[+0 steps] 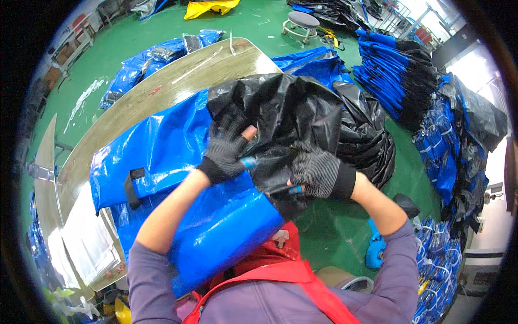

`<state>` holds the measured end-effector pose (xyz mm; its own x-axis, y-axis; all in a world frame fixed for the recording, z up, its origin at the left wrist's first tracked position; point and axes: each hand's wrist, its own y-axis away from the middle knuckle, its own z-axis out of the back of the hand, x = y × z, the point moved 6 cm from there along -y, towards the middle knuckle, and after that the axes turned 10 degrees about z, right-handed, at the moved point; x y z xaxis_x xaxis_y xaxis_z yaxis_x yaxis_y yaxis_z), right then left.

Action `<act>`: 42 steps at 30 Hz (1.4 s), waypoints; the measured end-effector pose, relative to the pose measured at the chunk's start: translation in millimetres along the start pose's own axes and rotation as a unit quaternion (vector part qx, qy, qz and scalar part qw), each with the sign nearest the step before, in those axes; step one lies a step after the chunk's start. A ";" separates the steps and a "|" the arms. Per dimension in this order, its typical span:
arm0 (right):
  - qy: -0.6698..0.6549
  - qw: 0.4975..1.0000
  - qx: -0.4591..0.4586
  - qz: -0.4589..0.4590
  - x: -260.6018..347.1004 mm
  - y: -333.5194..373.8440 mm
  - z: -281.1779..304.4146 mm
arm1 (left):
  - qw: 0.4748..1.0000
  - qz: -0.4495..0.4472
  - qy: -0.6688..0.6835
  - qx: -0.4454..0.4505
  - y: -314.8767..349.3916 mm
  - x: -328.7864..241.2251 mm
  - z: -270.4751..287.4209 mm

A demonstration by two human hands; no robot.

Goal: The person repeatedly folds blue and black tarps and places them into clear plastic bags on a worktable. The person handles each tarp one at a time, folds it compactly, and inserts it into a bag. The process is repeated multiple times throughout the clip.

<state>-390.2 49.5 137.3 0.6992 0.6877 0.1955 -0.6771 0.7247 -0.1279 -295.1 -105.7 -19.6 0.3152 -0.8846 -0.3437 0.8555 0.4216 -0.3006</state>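
Note:
A large blue-and-black plastic sheet, shaped like a bag or cover [154, 137], lies across the table in front of me and hangs over its near edge toward my lap. A short black strap is attached to its blue part. My left hand [226, 151], in a grey-black glove with some bare fingertips, rests on the seam between blue and black, fingers spread. On the black part, my right hand [322, 170], gloved alike, has its fingers bent round a fold near the close edge. Blue wrapping shows on a finger of each hand.
The wood-patterned table [156, 89] extends to the far left. Bundled blue-and-black covers [386, 75] and tied blue bundles [437, 146] are piled along the right. A round stool [302, 24] stands on the green floor. Wrapped blue packs [145, 62] lie beyond the table.

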 end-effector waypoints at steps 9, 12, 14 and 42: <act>-0.064 0.954 0.158 -0.245 -151.8 -13.1 -100.0 | 0.980 -0.025 0.018 0.194 61.2 45.8 -30.2; -0.096 0.946 0.105 -0.290 -176.3 4.4 -125.2 | 0.982 -0.004 0.030 0.186 175.3 102.0 95.5; -0.100 0.947 0.079 -0.295 -181.6 13.3 -129.7 | 0.924 0.206 0.116 0.302 260.6 142.8 148.9; 0.217 0.927 -0.026 -0.304 -155.2 -8.1 -81.7 | 0.930 0.283 -0.230 0.044 201.2 122.7 91.8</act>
<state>-474.5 -59.6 28.6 0.9822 0.0958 -0.1613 -0.1233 0.9777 -0.1701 -46.6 -147.6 -40.5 0.8507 -0.5257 -0.0013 0.5226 0.8459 -0.1066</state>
